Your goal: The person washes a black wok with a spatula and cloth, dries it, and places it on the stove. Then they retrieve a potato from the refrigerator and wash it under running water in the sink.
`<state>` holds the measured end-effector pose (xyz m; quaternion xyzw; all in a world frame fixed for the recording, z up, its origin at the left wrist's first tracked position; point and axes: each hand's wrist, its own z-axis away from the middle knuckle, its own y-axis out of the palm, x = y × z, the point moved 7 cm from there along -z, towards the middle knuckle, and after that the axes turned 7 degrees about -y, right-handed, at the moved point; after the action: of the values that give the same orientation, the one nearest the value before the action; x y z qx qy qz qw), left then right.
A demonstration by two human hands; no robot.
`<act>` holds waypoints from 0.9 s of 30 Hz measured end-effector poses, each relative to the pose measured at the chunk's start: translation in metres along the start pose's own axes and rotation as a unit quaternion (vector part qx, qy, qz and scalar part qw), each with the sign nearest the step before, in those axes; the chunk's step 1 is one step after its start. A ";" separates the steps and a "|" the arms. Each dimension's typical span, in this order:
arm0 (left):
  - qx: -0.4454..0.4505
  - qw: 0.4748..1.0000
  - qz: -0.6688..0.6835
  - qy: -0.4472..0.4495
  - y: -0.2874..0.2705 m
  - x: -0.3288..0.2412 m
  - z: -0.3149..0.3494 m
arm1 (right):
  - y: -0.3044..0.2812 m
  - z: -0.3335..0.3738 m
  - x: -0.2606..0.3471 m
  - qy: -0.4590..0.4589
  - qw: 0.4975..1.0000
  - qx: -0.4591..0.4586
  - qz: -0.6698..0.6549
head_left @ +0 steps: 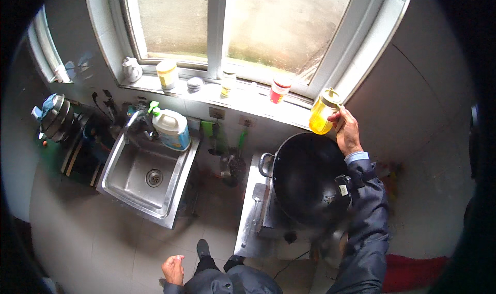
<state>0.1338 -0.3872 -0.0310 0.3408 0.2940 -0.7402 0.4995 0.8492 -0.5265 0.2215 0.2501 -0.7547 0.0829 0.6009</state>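
Note:
My right hand (pixel 347 131) reaches up to the windowsill at the right, its fingers closed round the handle of a clear oil jug (pixel 321 114) with yellow liquid inside. The jug stands almost upright at the sill's right end. Just in front of it, a large black wok (pixel 309 178) rests on the stove, with nothing visible inside. Low in the view, my left hand (pixel 173 269) hangs beside my body, fingers curled, holding nothing that I can see.
A metal spatula (pixel 253 211) lies on the steel counter left of the wok. The sink (pixel 139 188) is further left, with a large white bottle (pixel 171 129) at its back corner. Several jars, including a red one (pixel 279 91), line the sill. Utensils (pixel 233 165) hang on the wall.

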 end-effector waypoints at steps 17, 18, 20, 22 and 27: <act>-0.082 0.995 0.060 -0.018 -0.031 0.026 0.021 | 0.003 -0.059 -0.092 0.027 0.995 -0.046 -0.085; -0.080 0.995 0.057 -0.016 -0.030 0.025 0.020 | 0.007 -0.058 -0.091 0.025 0.997 -0.022 -0.074; -0.073 0.996 0.050 -0.014 -0.026 0.024 0.016 | 0.009 -0.055 -0.089 0.041 0.997 -0.023 -0.062; -0.068 0.996 0.045 -0.021 -0.023 0.024 0.012 | 0.010 -0.050 -0.086 0.071 0.997 -0.025 -0.019; -0.057 0.998 0.027 -0.008 -0.017 0.020 0.007 | 0.013 -0.041 -0.082 0.119 0.992 -0.031 0.030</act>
<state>0.1110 -0.3974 -0.0414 0.3142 0.3225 -0.7114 0.5396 0.8908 -0.4757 0.1568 0.1972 -0.6872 0.1069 0.6910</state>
